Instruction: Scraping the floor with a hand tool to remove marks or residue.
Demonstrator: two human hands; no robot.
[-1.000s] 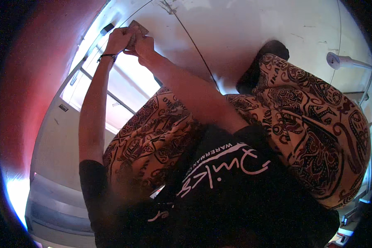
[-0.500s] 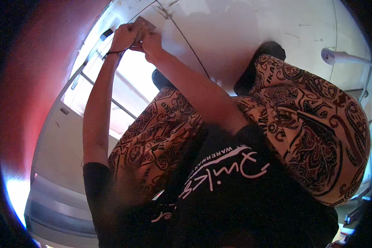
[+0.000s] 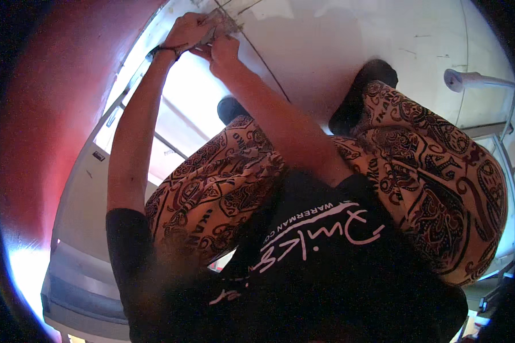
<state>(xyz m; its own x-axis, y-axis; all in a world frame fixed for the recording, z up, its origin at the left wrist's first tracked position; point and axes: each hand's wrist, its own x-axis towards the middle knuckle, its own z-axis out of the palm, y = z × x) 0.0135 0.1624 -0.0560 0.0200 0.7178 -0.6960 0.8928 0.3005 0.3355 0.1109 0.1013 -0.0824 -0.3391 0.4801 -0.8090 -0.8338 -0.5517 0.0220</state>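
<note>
My left hand [image 3: 184, 33] and my right hand [image 3: 224, 50] are close together at the upper left, low over the pale floor and near the red wall. Between them is a small, flat, grey-brown piece [image 3: 212, 23]; its kind is unclear. The fingers of my left hand are bent around it. My right hand is closed beside it, its fingertips partly hidden. A dark band [image 3: 167, 51] circles my left wrist. Just past the hands, brownish debris [image 3: 233, 24] lies along a floor joint.
A red wall [image 3: 57, 114] rises on the left, with bright glare below my hands. My dark-covered feet [image 3: 363, 91] rest on the pale floor [image 3: 326, 34]. To the right is a pale tube [image 3: 460, 80] on a thin metal frame. A grey-white panelled object [image 3: 86, 194] stands lower left.
Both hands have moved up and slightly right, toward the debris at the floor joint. The flat piece has moved with them and looks tilted differently.
</note>
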